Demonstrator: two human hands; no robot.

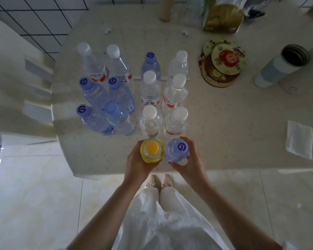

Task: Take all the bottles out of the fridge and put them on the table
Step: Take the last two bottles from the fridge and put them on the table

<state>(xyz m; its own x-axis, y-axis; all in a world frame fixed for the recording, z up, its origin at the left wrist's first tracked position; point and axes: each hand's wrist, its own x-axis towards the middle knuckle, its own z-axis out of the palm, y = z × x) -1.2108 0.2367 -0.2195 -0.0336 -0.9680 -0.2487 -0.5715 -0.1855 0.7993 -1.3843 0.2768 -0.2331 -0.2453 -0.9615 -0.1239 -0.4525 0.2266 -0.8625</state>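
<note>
Near the front edge of the pale table (224, 138), my left hand (135, 163) grips a yellow-capped bottle (152, 149) and my right hand (192, 159) grips a blue-capped water bottle (177, 150). Both bottles stand upright side by side. Behind them several clear water bottles stand in rows, some with blue caps (112, 108) on the left and some with white caps (149, 111) on the right. The fridge is out of view.
Round cartoon coasters (224, 64) lie at the right rear. An open white and blue flask (282, 67) stands at far right, a folded paper napkin (299, 139) near the right edge. A yellow bag (222, 17) and a tan cylinder (166, 9) stand at the back. A white chair (25, 87) is at left.
</note>
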